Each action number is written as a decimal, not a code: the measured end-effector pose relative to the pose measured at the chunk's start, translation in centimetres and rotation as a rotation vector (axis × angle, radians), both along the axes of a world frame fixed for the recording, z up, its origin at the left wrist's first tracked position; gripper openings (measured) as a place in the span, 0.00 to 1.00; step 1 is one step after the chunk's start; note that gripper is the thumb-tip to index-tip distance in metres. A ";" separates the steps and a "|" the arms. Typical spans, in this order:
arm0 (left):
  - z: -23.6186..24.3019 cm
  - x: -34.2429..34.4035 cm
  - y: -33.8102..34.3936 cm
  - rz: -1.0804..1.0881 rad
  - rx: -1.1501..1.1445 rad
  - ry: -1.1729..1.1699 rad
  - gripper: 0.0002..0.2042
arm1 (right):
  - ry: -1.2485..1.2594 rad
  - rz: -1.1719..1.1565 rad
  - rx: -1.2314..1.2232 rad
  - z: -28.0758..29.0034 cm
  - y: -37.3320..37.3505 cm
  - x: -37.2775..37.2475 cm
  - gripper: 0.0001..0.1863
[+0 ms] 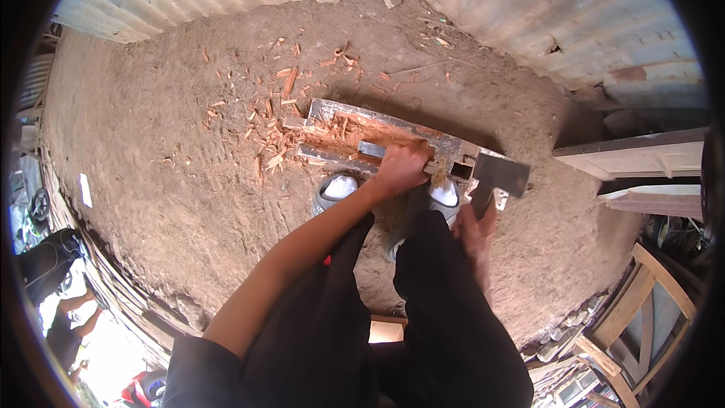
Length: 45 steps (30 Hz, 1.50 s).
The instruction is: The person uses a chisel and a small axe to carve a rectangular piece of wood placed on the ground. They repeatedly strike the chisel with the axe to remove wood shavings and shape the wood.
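Two hands: left hand (404,168) apparently on chisel (375,150), right hand (476,236) with hatchet (498,175).

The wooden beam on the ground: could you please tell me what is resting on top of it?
The left hand grips a chisel on the wooden beam, beside its freshly cut reddish groove. The hatchet head in the right hand overlaps its right end. The chisel's handle is covered by the hand.

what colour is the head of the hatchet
Dull grey metal; the hatchet head shows best in the head view, above the right hand.
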State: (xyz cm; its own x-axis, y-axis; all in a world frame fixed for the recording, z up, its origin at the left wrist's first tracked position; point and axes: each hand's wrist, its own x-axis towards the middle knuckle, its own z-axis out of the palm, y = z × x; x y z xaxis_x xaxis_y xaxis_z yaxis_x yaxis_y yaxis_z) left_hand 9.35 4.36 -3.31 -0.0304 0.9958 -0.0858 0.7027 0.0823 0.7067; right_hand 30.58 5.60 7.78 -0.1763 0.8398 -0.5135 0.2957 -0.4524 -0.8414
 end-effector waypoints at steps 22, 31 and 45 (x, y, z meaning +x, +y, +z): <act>2.5 1.4 -0.2 -0.102 0.061 -0.119 0.18 | -0.052 0.156 -0.127 4.1 0.7 3.5 0.23; 1.6 1.4 1.2 0.038 0.053 -0.133 0.15 | -0.017 -0.002 0.010 5.5 0.1 1.6 0.20; 0.3 1.4 0.8 0.092 0.117 -0.026 0.15 | -0.127 0.169 -0.075 2.2 -0.2 0.5 0.18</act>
